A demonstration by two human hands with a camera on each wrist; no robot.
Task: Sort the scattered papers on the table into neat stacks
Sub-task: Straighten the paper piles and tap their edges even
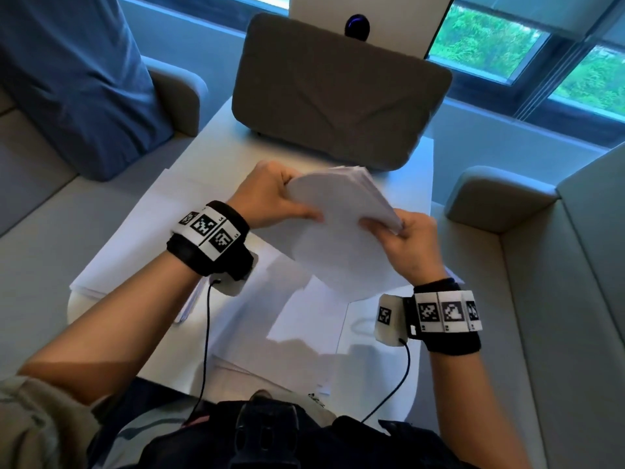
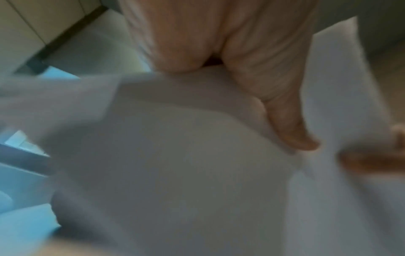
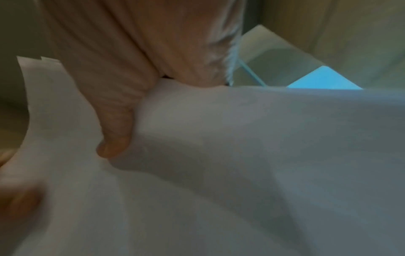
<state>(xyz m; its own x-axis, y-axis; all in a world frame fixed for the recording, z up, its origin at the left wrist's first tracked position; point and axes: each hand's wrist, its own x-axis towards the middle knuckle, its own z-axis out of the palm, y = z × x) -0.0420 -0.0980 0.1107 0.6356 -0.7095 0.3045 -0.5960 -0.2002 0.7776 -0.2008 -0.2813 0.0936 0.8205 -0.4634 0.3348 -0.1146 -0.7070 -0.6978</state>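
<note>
I am gripping the paper bundle point(image 1: 341, 231) w/ left hand point(image 1: 270, 198) and right hand point(image 1: 406, 242), lifted off the tabletop point(image 1: 382, 374), prob. to square edges.

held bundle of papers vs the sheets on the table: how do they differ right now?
The held bundle is up in the air, gripped by the left hand and right hand; the loose sheets lie flat on the table. The held bundle bows between the hands; the loose sheets are flat. The held bundle is gathered with edges fanned at its far end; the loose sheets lie spread and overlapping at different angles. Both are plain white paper.
</note>
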